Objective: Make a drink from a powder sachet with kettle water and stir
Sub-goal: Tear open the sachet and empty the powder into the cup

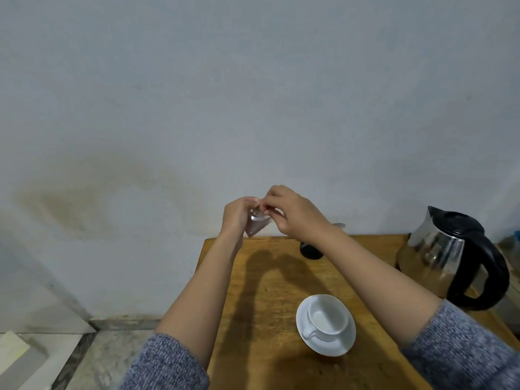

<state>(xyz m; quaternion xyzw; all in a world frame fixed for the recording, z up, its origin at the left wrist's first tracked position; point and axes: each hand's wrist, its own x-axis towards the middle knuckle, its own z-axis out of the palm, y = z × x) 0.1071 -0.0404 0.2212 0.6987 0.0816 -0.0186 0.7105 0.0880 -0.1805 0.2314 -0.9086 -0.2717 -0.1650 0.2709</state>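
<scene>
My left hand [235, 213] and my right hand [292, 211] are raised above the far edge of the wooden table [270, 280], both pinching the top of a small silvery powder sachet [256, 225]. The sachet hangs between them, its lower corner pointing down. A white cup [327, 318] stands upright on a white saucer [339, 346] near the table's middle, below my right forearm; it looks empty. A steel kettle [439, 257] with a black lid and handle stands at the right edge of the table.
A dark round object [309, 250] sits at the table's back edge, partly hidden by my right arm. A pale wall rises right behind the table. To the left, the floor and a pale ledge [17, 353] lie below table height.
</scene>
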